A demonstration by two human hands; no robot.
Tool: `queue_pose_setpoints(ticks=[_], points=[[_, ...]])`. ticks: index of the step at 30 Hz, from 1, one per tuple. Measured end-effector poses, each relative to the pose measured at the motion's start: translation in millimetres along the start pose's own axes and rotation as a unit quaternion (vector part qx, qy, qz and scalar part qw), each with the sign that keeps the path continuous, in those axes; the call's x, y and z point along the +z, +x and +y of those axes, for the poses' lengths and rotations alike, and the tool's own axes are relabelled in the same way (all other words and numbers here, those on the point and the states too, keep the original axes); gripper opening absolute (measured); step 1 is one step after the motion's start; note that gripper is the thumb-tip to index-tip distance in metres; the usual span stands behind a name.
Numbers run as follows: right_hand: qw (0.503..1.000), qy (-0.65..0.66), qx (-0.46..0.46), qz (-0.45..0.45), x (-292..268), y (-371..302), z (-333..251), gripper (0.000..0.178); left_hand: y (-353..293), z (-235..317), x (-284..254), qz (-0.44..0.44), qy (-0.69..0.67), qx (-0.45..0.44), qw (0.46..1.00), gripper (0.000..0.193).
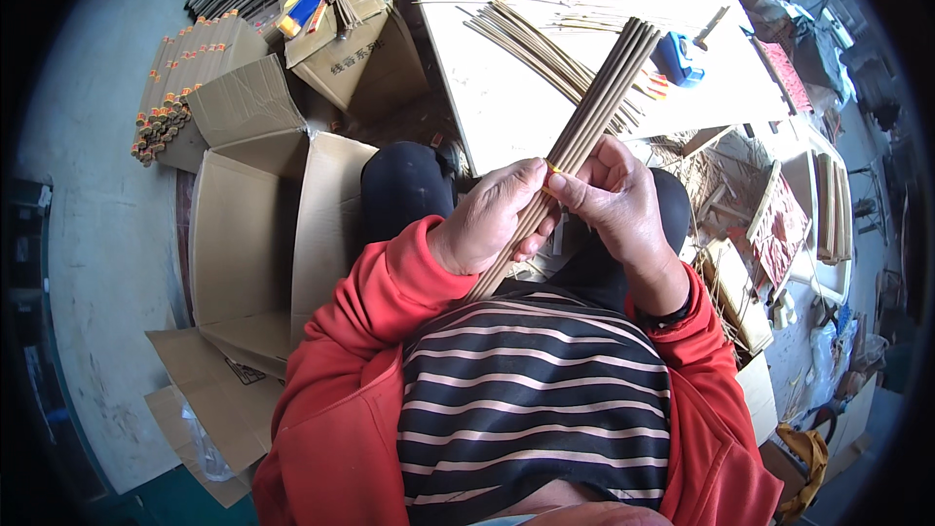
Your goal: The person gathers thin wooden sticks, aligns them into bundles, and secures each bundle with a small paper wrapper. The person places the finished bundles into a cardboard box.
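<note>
A bundle of long brown incense sticks [612,86] slants across my lap, its top end leaning toward the table at the upper right. My left hand [492,214] is wrapped round its middle, the thumb lying along the near side. On the other side, my right hand [623,203] grips the same bundle, fingers curled behind it. Between the two thumbs shows a small yellow and red paper band [548,175], with my right thumb pressed on it. The bundle's lower end points at my striped shirt. How far the band goes round is hidden.
At my left stands an open cardboard box [245,239]; beyond it lie stacked banded bundles [195,63] and another carton [360,58]. Loose incense sticks [531,44] and a blue tape dispenser [680,60] are on the white table [448,68]. Scattered sticks [716,170] lie at right.
</note>
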State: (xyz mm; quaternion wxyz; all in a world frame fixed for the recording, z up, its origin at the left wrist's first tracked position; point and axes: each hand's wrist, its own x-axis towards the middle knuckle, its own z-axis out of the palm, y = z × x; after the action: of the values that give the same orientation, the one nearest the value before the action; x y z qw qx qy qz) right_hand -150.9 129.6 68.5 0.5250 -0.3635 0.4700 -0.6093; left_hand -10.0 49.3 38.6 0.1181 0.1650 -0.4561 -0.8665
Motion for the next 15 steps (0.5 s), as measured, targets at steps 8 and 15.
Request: queue_pose_setpoints(ticks=[8, 15], points=[[0.997, 0.051, -0.015, -0.047, -10, 4, 5, 0.028, -1, 3, 2, -0.005, -0.064, -0.034, 0.997, 0.039], [0.997, -0.027, -0.067, -0.003, -18, 13, 20, 0.057, -5, 11, 11, 0.019, 0.024, 0.011, 0.999, 0.042]])
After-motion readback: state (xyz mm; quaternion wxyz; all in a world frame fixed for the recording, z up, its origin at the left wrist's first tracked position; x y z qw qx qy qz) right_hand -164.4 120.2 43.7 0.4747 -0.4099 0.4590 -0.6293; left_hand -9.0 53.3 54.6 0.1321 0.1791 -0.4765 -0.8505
